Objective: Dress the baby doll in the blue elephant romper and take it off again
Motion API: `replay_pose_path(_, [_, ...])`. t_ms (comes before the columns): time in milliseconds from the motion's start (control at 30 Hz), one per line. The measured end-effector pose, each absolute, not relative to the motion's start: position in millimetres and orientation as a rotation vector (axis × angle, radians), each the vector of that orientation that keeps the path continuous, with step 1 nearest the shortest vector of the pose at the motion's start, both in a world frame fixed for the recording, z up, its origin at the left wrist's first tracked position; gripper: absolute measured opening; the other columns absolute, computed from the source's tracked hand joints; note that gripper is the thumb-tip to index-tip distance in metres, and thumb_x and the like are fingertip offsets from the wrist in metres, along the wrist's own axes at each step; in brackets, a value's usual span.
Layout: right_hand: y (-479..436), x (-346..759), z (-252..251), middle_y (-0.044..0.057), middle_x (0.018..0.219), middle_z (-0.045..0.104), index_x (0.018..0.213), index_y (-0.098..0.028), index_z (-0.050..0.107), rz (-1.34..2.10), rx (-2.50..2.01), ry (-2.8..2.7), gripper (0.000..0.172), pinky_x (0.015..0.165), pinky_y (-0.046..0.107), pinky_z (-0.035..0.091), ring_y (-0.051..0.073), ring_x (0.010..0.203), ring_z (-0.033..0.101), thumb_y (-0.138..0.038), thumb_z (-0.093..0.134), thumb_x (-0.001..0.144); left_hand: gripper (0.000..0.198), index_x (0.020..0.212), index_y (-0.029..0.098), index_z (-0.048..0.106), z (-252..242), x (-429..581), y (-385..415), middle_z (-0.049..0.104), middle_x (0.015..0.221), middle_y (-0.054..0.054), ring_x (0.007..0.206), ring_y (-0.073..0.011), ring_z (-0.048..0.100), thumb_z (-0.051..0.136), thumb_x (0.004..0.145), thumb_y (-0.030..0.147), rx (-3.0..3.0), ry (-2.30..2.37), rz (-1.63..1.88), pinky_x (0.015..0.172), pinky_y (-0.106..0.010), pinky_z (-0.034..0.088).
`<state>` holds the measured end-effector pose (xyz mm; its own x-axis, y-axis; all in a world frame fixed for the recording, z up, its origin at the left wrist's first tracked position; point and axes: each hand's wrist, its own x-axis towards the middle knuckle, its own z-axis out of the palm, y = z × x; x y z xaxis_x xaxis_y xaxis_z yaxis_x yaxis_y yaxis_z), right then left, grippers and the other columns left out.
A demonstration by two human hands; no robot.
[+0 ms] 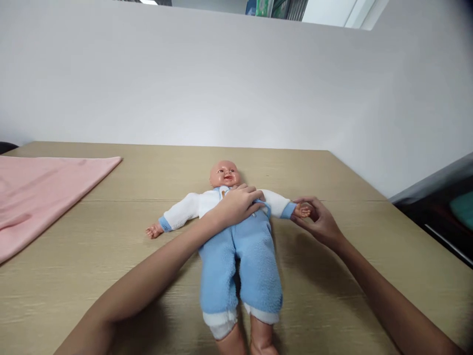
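From here, the doll (240, 256) lies face-up on the desk (88, 264), left hand (242, 203) on its chest, grip unclear, right hand's (318, 222) grip closed about its wrist, apparently adjusting that arm (275, 203), which next calls for steady gentleness.

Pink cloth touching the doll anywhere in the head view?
No, the pink cloth lies at the picture's left edge, with tabletop showing between it and the doll.

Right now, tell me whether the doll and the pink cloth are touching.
Apart: the head view plainly shows a strip of table between the doll and the pink cloth.
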<state>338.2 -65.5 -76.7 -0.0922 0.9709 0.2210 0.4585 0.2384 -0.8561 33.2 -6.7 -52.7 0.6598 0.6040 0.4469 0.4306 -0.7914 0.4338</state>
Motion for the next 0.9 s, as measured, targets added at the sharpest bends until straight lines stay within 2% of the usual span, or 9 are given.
replay_pose_path(133, [-48,300,-54,0.003,0.092,0.079,0.107,-0.027,0.063,0.777,-1.24,-1.639,0.055,0.078,0.038,0.064,0.026,0.084,0.077,-0.049,0.098,0.069,0.028,0.119,0.025,0.075,-44,27,-17,0.071,0.108,-0.01,0.099,-0.0279,0.065,0.052,0.113,0.038,2.545,0.586,0.972,0.092,-0.039,0.046])
replay_pose_path(267, [-41,258,-48,0.002,0.094,0.079,0.106,-0.026,0.067,0.818,-1.106,-1.831,0.039,0.075,0.034,0.062,0.022,0.078,0.074,-0.043,0.091,0.08,0.024,0.114,0.025,0.077,-42,23,-21,0.071,0.103,-0.009,0.096,-0.026,0.066,0.055,0.112,0.036,2.487,0.429,1.109,0.09,-0.038,0.046])
replay_pose_path(433, [-49,255,-54,0.006,0.117,0.074,0.116,-0.029,0.077,0.83,-0.873,-2.037,0.022,0.103,0.042,0.056,0.027,0.112,0.069,-0.041,0.075,0.098,0.024,0.11,0.021,0.072,-43,20,-16,0.069,0.096,-0.007,0.091,-0.0225,0.065,0.058,0.111,0.041,2.308,0.437,1.246,0.088,-0.037,0.049])
replay_pose_path(500, [-55,260,-56,0.007,0.125,0.07,0.114,-0.03,0.08,0.875,-0.874,-2.01,0.02,0.115,0.045,0.048,0.029,0.126,0.062,-0.043,0.071,0.101,0.023,0.107,0.02,0.069,-44,21,-12,0.069,0.102,-0.008,0.099,-0.0234,0.065,0.06,0.11,0.041,2.232,0.54,1.244,0.095,-0.038,0.05])
replay_pose_path(567, [-60,258,-59,0.006,0.123,0.069,0.104,-0.03,0.08,0.981,-0.932,-1.849,0.02,0.12,0.046,0.045,0.029,0.128,0.06,-0.047,0.07,0.102,0.021,0.105,0.021,0.068,-46,24,-7,0.068,0.114,-0.011,0.113,-0.0262,0.063,0.061,0.109,0.04,2.235,0.655,1.233,0.107,-0.043,0.049])
replay_pose_path(633, [-61,251,-65,0.005,0.117,0.071,0.098,-0.029,0.076,1.178,-0.964,-1.567,0.023,0.116,0.045,0.048,0.028,0.121,0.064,-0.051,0.069,0.101,0.019,0.107,0.021,0.068,-49,26,-4,0.065,0.126,-0.015,0.125,-0.029,0.059,0.061,0.108,0.038,2.283,0.719,1.222,0.115,-0.048,0.045])
replay_pose_path(733, [-56,237,-77,0.004,0.106,0.073,0.094,-0.028,0.067,1.356,-1.003,-1.184,0.03,0.098,0.044,0.058,0.026,0.101,0.068,-0.058,0.065,0.095,0.013,0.111,0.021,0.063,-54,29,-3,0.063,0.134,-0.017,0.129,-0.0299,0.06,0.056,0.107,0.031,2.324,0.759,1.159,0.116,-0.049,0.046])
replay_pose_path(833, [-48,229,-88,0.001,0.088,0.065,0.085,-0.027,0.059,1.242,-1.119,-1.11,0.031,0.081,0.038,0.058,0.023,0.084,0.063,-0.057,0.065,0.088,0.011,0.112,0.022,0.059,-56,30,-2,0.067,0.123,-0.013,0.117,-0.0274,0.064,0.051,0.105,0.025,2.319,0.817,1.011,0.106,-0.044,0.051])
replay_pose_path(900, [-43,228,-93,-0.001,0.084,0.059,0.082,-0.028,0.056,1.132,-1.174,-1.121,0.026,0.08,0.034,0.055,0.022,0.085,0.06,-0.051,0.067,0.087,0.009,0.109,0.022,0.057,-56,32,-1,0.068,0.114,-0.011,0.11,-0.0262,0.065,0.049,0.105,0.024,2.277,0.903,0.981,0.101,-0.042,0.052])
